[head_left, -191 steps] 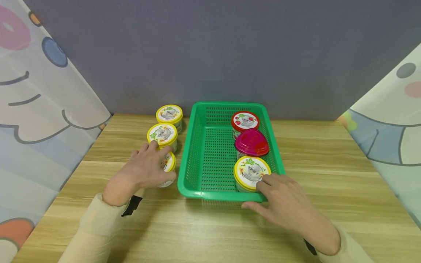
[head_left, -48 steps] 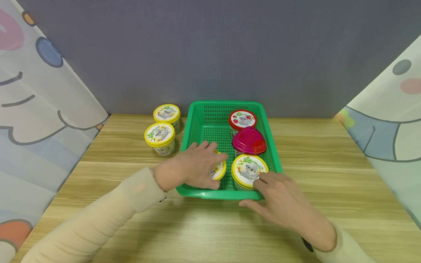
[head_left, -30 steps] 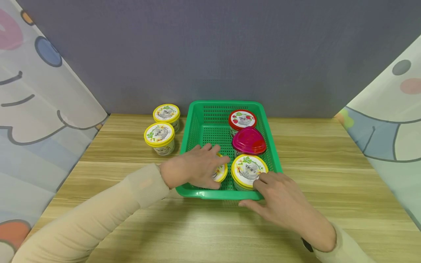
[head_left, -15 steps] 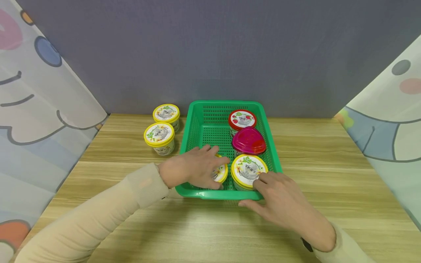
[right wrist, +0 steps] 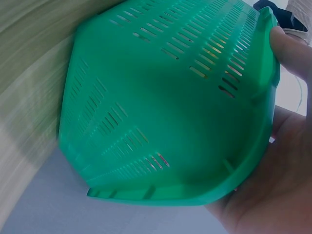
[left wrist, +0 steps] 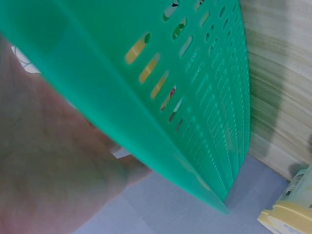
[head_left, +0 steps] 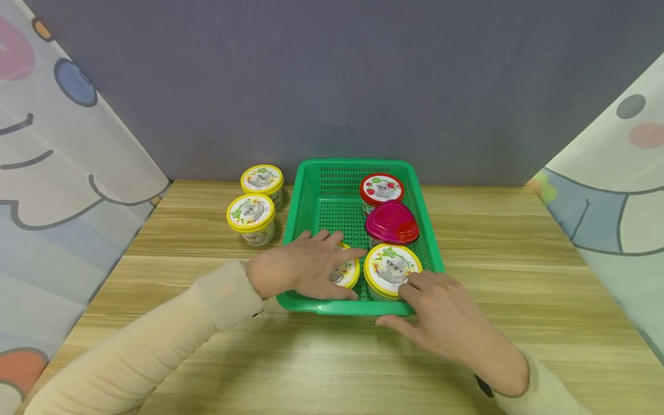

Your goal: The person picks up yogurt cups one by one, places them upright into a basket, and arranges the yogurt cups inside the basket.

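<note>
My left hand [head_left: 311,266] lies over a yellow-lidded tub [head_left: 346,274] in the near left part of the green basket [head_left: 293,242]. Its fingers are spread across the lid, with the thumb stretched along the near side; the hand hides much of the tub. At the near right corner, my right hand [head_left: 446,305] grips the basket's rim, fingers over it and thumb outside. Close by its fingertips sits another yellow-lidded tub [head_left: 393,270]. Behind that in the basket are a tub with a magenta lid [head_left: 392,222] and a red-lidded tub [head_left: 381,189].
Left of the basket, two yellow-lidded tubs [head_left: 251,213] stand on the wooden table [head_left: 508,253], one behind the other. A grey panel [head_left: 342,86] rises at the back, and cartoon-printed sheets [head_left: 57,190] hang at both sides.
My left hand has carried the nearest yellow-lidded tub from the table into the basket. In the last half second its fingers and thumb have spread. The right hand stays on the rim.
</note>
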The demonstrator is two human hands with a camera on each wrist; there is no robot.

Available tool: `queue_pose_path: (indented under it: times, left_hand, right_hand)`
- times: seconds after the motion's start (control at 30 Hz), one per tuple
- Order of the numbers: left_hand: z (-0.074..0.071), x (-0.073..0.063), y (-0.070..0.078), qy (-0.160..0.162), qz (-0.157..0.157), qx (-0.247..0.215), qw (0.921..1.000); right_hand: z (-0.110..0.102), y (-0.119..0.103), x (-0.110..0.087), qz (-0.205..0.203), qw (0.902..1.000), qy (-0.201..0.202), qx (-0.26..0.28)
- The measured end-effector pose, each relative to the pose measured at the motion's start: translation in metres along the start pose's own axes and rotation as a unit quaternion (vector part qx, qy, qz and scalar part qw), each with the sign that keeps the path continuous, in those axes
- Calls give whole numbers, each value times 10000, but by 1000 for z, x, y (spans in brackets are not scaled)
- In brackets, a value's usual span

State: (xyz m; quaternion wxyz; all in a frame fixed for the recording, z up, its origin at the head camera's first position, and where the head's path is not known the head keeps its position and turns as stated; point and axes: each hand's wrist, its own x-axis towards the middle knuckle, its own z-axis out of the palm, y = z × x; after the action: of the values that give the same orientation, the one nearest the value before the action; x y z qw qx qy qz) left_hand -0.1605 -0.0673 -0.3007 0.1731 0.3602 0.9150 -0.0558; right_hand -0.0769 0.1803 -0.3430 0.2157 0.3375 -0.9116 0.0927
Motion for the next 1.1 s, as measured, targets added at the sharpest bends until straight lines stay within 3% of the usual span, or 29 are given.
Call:
queue_pose_path:
  times: [0.4,0.73,1.1]
  left_hand:
    - [-1,-9,-1,43,-203,-241,9995]
    - [-5,-25,-10,517,-429,-373,9970]
    - [0,-33,-33,1081,-562,-439,9916]
  right_hand:
    - [0,0,0,25,10000,-83,-2]
    - [1,1,1,-36,10000,-55,21]
    - [1,2,0,-58,10000,-6,12]
